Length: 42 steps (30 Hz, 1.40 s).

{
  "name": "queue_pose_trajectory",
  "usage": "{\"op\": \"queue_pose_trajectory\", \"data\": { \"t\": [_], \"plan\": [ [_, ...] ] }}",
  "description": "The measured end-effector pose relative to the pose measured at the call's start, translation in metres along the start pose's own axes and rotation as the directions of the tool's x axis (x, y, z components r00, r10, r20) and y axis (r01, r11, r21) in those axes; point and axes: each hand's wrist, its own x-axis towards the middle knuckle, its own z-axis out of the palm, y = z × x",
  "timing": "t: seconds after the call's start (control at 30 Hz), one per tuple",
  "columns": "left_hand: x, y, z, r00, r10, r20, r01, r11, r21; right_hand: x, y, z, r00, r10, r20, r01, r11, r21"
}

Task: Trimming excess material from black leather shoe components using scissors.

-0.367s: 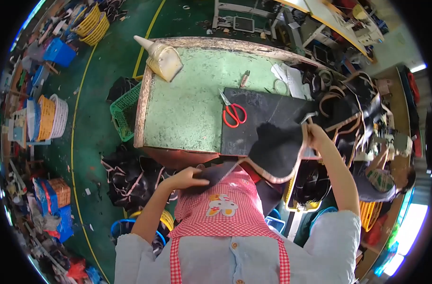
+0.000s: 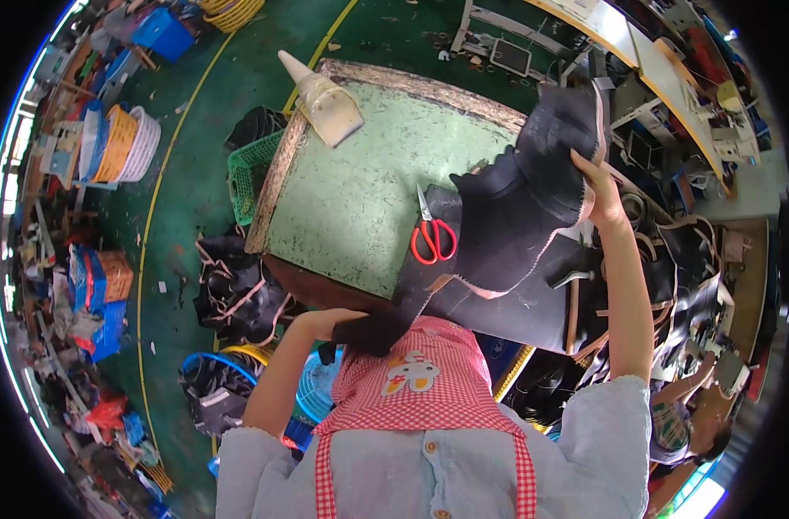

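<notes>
A large black leather piece (image 2: pixel 520 216) with a pale stitched edge, like a boot upper, stretches between my hands. At its right edge my right hand (image 2: pixel 600 197) is closed, lifting that side above the workbench. My left hand (image 2: pixel 327 325) grips the lower-left end by the apron; most of its fingers are hidden by the leather. Red-handled scissors (image 2: pixel 434 240) lie just left of the piece, on the black board (image 2: pixel 507 316). A metal tool resembling a hammer head (image 2: pixel 572 278) rests on the board below my right hand.
The green-topped workbench (image 2: pixel 368 199) has a worn raised rim. A cream cone-topped container (image 2: pixel 329 111) lies at its far-left corner. Black leather pieces (image 2: pixel 684 259) hang at the right. A green basket (image 2: pixel 243 186) stands left on the floor. Another person (image 2: pixel 684 424) is at lower right.
My right hand has risen away from me, swinging the leather piece up over the board. My left hand stays low, holding the other end. The view has turned slightly.
</notes>
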Motion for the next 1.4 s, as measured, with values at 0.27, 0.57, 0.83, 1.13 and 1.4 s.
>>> {"op": "queue_pose_trajectory", "data": {
  "t": [0.27,0.57,0.83,1.13,1.4],
  "plan": [
    [0.02,0.009,0.022,0.597,0.589,-0.545,-0.353,0.803,0.481,0.026,-0.022,0.008,0.993,-0.114,-0.005,0.113,0.989,-0.093],
    [-0.017,0.078,0.009,0.427,0.574,-0.699,-0.109,0.8,0.59,0.038,-0.001,-0.053,0.747,-0.359,0.56,0.233,0.93,0.285],
    [0.091,0.0,-0.037,0.513,0.537,-0.67,-0.099,0.812,0.576,-0.01,0.236,-0.137,0.932,-0.016,-0.363,-0.226,0.756,-0.615],
    [0.079,-0.011,-0.019,0.635,0.398,-0.662,-0.014,0.863,0.505,-0.016,0.308,0.068,0.933,-0.361,-0.01,-0.01,0.002,-1.0],
    [0.059,-0.05,-0.008,0.649,0.342,-0.68,0.037,0.878,0.477,-0.026,0.307,0.045,0.85,-0.45,0.273,0.145,-0.298,-0.943]
  ]
}}
